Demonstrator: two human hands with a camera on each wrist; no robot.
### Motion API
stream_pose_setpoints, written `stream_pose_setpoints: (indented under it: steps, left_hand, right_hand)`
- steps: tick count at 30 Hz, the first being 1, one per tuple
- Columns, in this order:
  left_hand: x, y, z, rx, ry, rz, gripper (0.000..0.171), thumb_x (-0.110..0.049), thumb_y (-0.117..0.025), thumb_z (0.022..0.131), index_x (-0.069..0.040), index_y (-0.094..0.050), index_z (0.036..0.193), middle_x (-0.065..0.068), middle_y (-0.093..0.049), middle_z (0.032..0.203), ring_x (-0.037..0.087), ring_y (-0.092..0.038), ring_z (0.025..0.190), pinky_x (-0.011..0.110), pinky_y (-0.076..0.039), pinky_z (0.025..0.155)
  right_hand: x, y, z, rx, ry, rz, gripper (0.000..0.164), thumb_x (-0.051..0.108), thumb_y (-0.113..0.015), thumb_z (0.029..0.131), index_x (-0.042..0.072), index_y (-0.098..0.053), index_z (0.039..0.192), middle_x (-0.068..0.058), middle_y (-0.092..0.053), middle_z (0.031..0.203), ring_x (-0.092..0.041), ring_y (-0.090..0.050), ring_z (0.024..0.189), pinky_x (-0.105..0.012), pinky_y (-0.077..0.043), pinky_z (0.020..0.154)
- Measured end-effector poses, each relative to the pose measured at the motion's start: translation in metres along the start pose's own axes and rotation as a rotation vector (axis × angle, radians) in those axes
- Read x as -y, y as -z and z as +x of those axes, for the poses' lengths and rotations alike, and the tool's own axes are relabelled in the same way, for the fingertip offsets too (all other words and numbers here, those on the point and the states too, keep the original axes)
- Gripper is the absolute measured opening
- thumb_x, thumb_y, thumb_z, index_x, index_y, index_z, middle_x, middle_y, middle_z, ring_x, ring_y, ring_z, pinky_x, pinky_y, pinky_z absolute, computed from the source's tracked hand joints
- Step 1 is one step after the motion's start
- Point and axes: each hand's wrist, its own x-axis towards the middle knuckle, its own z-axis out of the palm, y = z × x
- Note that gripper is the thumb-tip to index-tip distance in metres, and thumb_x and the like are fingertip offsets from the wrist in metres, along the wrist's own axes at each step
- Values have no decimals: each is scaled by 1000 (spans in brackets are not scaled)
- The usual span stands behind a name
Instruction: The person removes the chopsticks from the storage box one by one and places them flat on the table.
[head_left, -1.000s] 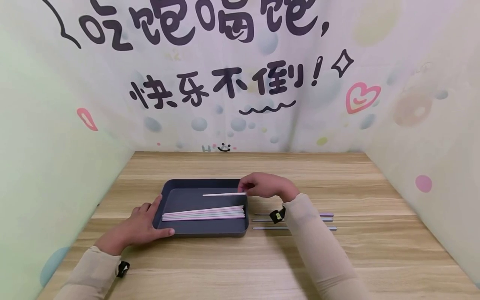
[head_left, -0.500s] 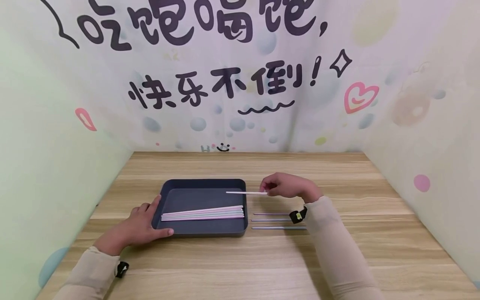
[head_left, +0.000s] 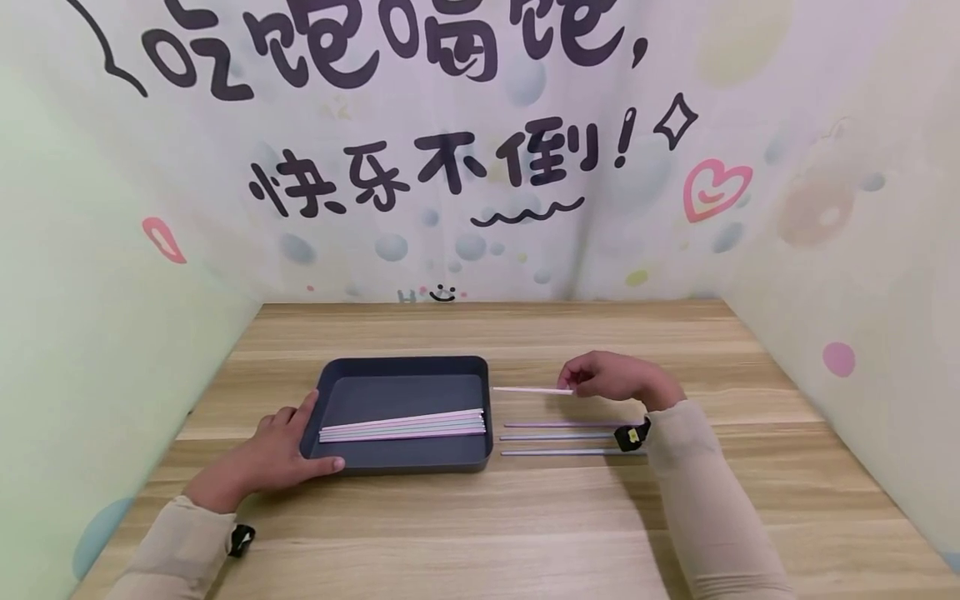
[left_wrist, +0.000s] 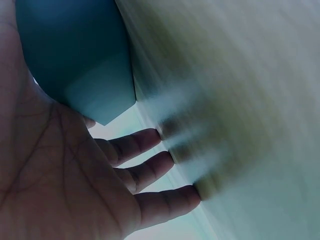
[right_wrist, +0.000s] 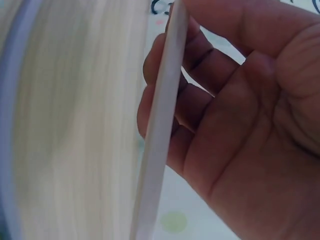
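My right hand (head_left: 615, 377) pinches a pale pinkish-white chopstick (head_left: 528, 389) between thumb and fingertips, above the table to the right of the tray. The chopstick points left, its tip near the tray's right wall; the right wrist view shows its pale shaft (right_wrist: 161, 120) close up. My left hand (head_left: 266, 454) rests against the left side of the dark grey tray (head_left: 397, 464), fingers fairly straight and thumb over the near left corner. In the left wrist view its fingertips touch the table. Inside the tray lies a bundle of pastel chopsticks (head_left: 405, 426), running left to right.
Three more chopsticks lie apart on the wooden table (head_left: 450, 533), right of the tray: a purple one (head_left: 558, 425), a bluish one (head_left: 558, 437) and a grey-blue one (head_left: 558, 453). The right wrist and sleeve hide their right ends. A printed cloth wall (head_left: 465, 250) stands behind.
My right hand has carried the chopstick rightward, from over the tray to beyond its right wall. The left hand, the tray and its bundle have stayed put; the view has shifted slightly.
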Motion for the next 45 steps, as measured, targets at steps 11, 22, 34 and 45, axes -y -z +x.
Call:
stream_pose_setpoints:
  steps: [11,22,34,45]
  left_hand:
    - [-2,1,-1,7,3,-5,121,-69,-69,79,8,-12,153,44,-35,135,62,-34,123,66,-41,92]
    - [-3,2,-1,8,2,5,121,-68,-69,79,8,-11,154,44,-34,136,63,-34,123,66,-42,91]
    - [-3,3,-1,9,-1,6,121,-68,-69,79,8,-11,154,44,-34,136,63,-34,123,66,-42,91]
    - [-5,5,-3,13,6,2,120,-68,-69,79,7,-12,153,45,-34,136,63,-34,123,67,-41,91]
  right_hand:
    - [-20,-11,-9,-23,-62,-5,18,-6,-55,91,4,-67,99,-8,-59,88,-20,-48,80,-33,-40,71]
    - [-27,-18,-8,-42,-102,-35,23,-6,-51,90,8,-69,94,-2,-61,85,-16,-49,71,-30,-41,66]
    - [-35,-22,-10,-81,-32,-92,22,-7,-54,87,9,-69,91,2,-62,82,-11,-51,69,-27,-42,65]
    - [-36,-25,-12,-77,-46,-61,19,-6,-60,87,9,-69,93,0,-57,77,-14,-50,69,-28,-42,65]
